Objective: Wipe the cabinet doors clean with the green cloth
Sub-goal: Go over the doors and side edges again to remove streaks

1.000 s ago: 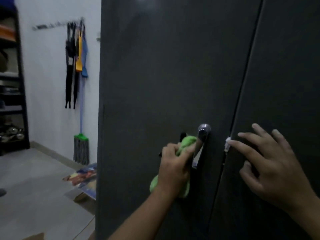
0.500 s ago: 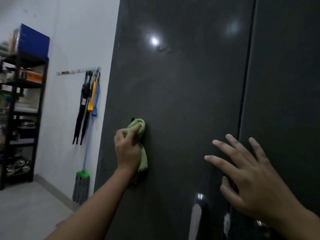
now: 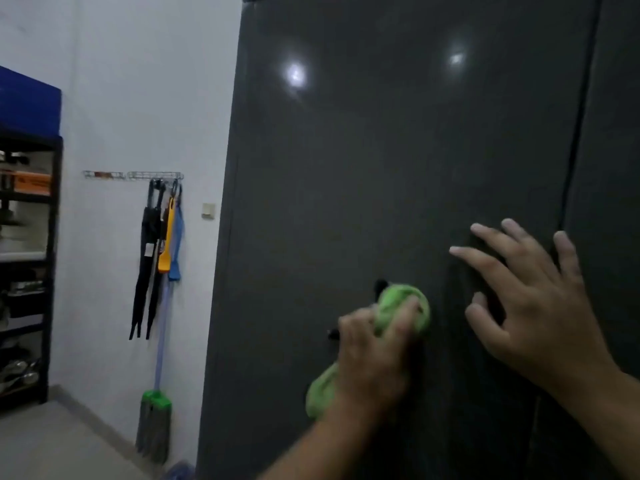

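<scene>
Green cloth [image 3: 393, 299]: bunched up against the lower part of the left cabinet door [image 3: 381, 168]; one lump shows above the fingers and another hangs out below the palm.
Left hand [image 3: 374, 355]: fingers curled over the cloth, gripping it and pressing it to the door; the picture is blurred here.
Dark bits [image 3: 381, 284]: small black shapes at the cloth's upper and left edges; I cannot tell what they are.
Right hand [image 3: 540, 317]: fingers straight and spread, holding nothing, laid toward the same door just right of the cloth; the little finger reaches the seam between the doors.
Right cabinet door [image 3: 616, 168]: dark like the left one, only a strip of it in view at the right edge.
Reflections [image 3: 294, 75]: two bright light spots high on the glossy left door.
Wall [image 3: 138, 81]: white, left of the cabinet, with a small switch [image 3: 208, 210] close to the cabinet's edge.
Wall rack [image 3: 154, 174]: holds long black items [image 3: 147, 258], an orange tool [image 3: 165, 244] and a blue one [image 3: 176, 244], all hanging down.
Mop [image 3: 156, 403]: green head, grey strands, standing under the rack on the floor [image 3: 52, 445].
Shelf unit [image 3: 52, 271]: black, at the far left; a blue box [image 3: 27, 105] on top, an orange box [image 3: 33, 181] on an upper shelf, shiny metal ware [image 3: 17, 372] on a low one; the rest is too dim to tell.
</scene>
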Available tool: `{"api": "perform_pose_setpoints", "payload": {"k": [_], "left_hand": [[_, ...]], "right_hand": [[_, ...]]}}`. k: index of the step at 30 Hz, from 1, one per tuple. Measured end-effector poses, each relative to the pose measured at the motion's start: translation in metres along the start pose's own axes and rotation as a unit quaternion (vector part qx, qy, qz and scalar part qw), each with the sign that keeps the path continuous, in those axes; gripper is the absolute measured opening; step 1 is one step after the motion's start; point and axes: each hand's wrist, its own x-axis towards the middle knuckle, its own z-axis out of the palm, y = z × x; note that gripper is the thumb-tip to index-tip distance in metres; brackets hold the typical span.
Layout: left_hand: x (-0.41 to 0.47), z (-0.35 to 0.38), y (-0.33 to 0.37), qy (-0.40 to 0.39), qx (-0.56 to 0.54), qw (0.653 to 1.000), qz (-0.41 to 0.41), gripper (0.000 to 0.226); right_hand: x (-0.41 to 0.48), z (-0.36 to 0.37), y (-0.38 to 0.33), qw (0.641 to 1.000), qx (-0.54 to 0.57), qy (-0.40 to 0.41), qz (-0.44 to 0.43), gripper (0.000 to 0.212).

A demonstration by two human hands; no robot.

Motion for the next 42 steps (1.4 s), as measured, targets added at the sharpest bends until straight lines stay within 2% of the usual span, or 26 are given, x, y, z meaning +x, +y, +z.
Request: {"api": "perform_pose_setpoints", "payload": {"k": [2, 4, 6, 7, 8, 10, 11, 13, 15, 18, 20, 23, 28, 32, 34, 35, 37, 39, 42], "left_hand": [[-0.020, 0.002, 0.015, -0.061, 0.021, 0.991, 0.119, 0.067], [-0.015, 0.001, 0.004, -0.079, 0.027, 0.974, 0.211, 0.059], [0.008, -0.004, -0.021, -0.089, 0.029, 0.963, 0.252, 0.048], [0.026, -0.008, -0.036, -0.078, 0.032, 0.968, 0.238, 0.049], [0.047, -0.013, -0.051, -0.060, 0.032, 0.979, 0.190, 0.047], [0.095, -0.024, -0.087, -0.014, 0.025, 0.998, 0.061, 0.036], [0.121, -0.030, -0.104, 0.015, 0.036, 0.999, 0.005, 0.040], [0.169, -0.041, -0.131, 0.057, 0.042, 0.991, -0.117, 0.050], [0.211, -0.045, -0.138, 0.103, 0.020, 0.969, -0.224, 0.044], [0.262, -0.041, -0.120, 0.126, 0.021, 0.961, -0.246, 0.040], [0.288, -0.032, -0.095, 0.119, 0.015, 0.968, -0.219, 0.041], [0.305, -0.012, -0.037, 0.087, 0.002, 0.988, -0.129, 0.050], [0.259, 0.020, 0.052, 0.010, -0.002, 0.997, 0.079, 0.063], [0.232, 0.018, 0.049, -0.034, 0.016, 0.979, 0.199, 0.059], [0.251, 0.013, 0.023, -0.045, 0.040, 0.961, 0.269, 0.055], [0.268, 0.008, 0.005, -0.037, 0.051, 0.960, 0.272, 0.052], [0.311, -0.006, -0.033, -0.004, 0.062, 0.980, 0.187, 0.049], [0.353, -0.026, -0.068, 0.032, 0.048, 0.998, 0.036, 0.054], [0.397, -0.042, -0.098, 0.098, 0.044, 0.981, -0.162, 0.045]], "right_hand": [[0.028, -0.008, 0.006, 1.000, -0.002, -0.011, -0.001, 0.056], [0.046, -0.012, 0.010, 0.999, -0.013, -0.029, -0.024, 0.055], [0.058, -0.016, 0.015, 0.998, -0.020, -0.037, -0.047, 0.055], [0.062, -0.018, 0.018, 0.997, -0.020, -0.040, -0.055, 0.054], [0.065, -0.020, 0.021, 0.997, -0.020, -0.041, -0.061, 0.054], [0.068, -0.022, 0.025, 0.996, -0.022, -0.042, -0.070, 0.054], [0.069, -0.022, 0.026, 0.996, -0.025, -0.042, -0.073, 0.054], [0.072, -0.023, 0.028, 0.996, -0.030, -0.037, -0.069, 0.055], [0.079, -0.030, 0.035, 0.999, -0.035, -0.022, -0.029, 0.056], [0.092, -0.049, 0.056, 0.997, -0.031, 0.004, 0.071, 0.061], [0.100, -0.064, 0.074, 0.992, -0.030, 0.011, 0.123, 0.064], [0.110, -0.078, 0.096, 0.983, -0.018, 0.026, 0.182, 0.067], [0.112, -0.074, 0.105, 0.983, -0.021, 0.035, 0.179, 0.066], [0.109, -0.069, 0.106, 0.984, -0.046, 0.043, 0.166, 0.066], [0.108, -0.067, 0.106, 0.984, -0.066, 0.048, 0.156, 0.066], [0.107, -0.065, 0.106, 0.984, -0.072, 0.053, 0.154, 0.066], [0.108, -0.063, 0.108, 0.983, -0.077, 0.059, 0.155, 0.066], [0.108, -0.062, 0.107, 0.983, -0.080, 0.061, 0.156, 0.066], [0.107, -0.061, 0.106, 0.983, -0.079, 0.066, 0.151, 0.065]]}}
